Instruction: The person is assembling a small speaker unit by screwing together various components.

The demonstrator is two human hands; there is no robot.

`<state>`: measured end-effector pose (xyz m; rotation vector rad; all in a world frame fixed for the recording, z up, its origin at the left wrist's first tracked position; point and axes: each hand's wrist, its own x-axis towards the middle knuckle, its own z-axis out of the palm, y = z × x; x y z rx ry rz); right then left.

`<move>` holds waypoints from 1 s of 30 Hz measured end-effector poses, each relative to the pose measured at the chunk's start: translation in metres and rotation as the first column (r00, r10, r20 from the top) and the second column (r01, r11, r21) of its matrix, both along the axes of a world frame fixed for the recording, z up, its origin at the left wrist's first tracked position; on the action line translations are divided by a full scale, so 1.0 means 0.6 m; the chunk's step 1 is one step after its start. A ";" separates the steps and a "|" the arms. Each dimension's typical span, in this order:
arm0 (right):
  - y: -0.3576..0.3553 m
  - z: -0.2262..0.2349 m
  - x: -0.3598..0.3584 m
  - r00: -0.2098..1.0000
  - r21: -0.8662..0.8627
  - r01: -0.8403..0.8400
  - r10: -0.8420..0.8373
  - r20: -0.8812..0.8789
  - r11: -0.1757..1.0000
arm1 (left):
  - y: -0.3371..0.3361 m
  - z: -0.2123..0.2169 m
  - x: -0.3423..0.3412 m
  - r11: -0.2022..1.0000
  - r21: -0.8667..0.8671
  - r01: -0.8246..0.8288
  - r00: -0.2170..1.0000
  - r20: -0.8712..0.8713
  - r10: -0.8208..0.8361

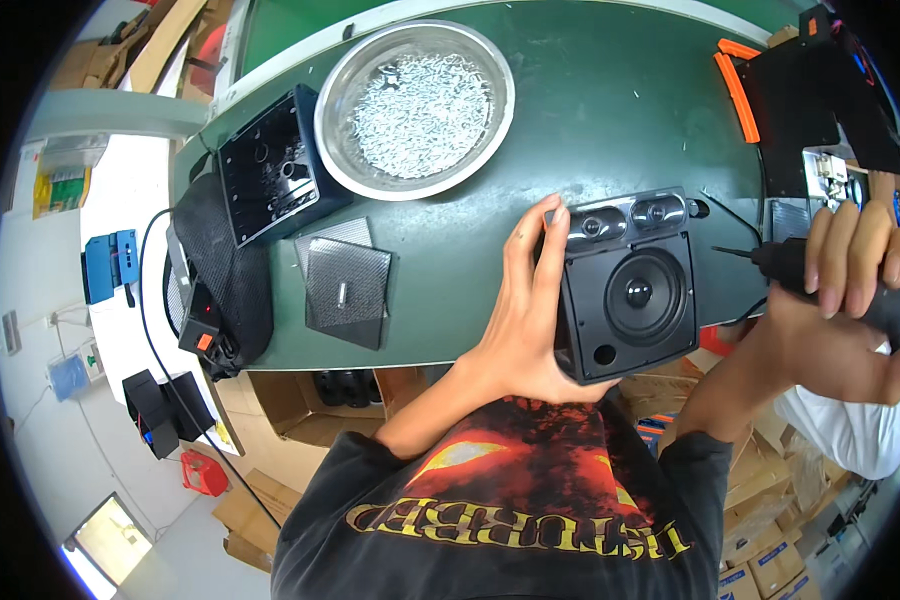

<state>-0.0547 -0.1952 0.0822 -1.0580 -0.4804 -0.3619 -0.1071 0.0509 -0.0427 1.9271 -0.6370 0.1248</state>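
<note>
Single head-worn fisheye view, looking steeply down, close over dark green worktable; edges curving near rim.

Steel bowl of screws, empty black speaker housing, mesh grilles on green bench.

Bright, even overhead light, glare on the steel bowl, sharp centre, strong fisheye bending and black rim
</note>
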 end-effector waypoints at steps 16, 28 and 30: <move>0.019 -0.044 0.087 0.876 -0.047 -0.369 0.364 0.316 0.928 | -0.004 0.002 0.003 1.000 -0.002 -0.031 0.999 0.028 0.031; 0.015 -0.062 0.016 0.997 -0.095 -0.028 0.035 0.071 0.995 | -0.004 0.001 0.004 0.999 -0.028 -0.027 1.000 0.010 0.027; 0.015 -0.062 0.022 0.985 -0.133 -0.039 0.060 0.160 0.990 | -0.003 0.002 0.004 0.999 -0.033 -0.027 1.000 0.013 0.027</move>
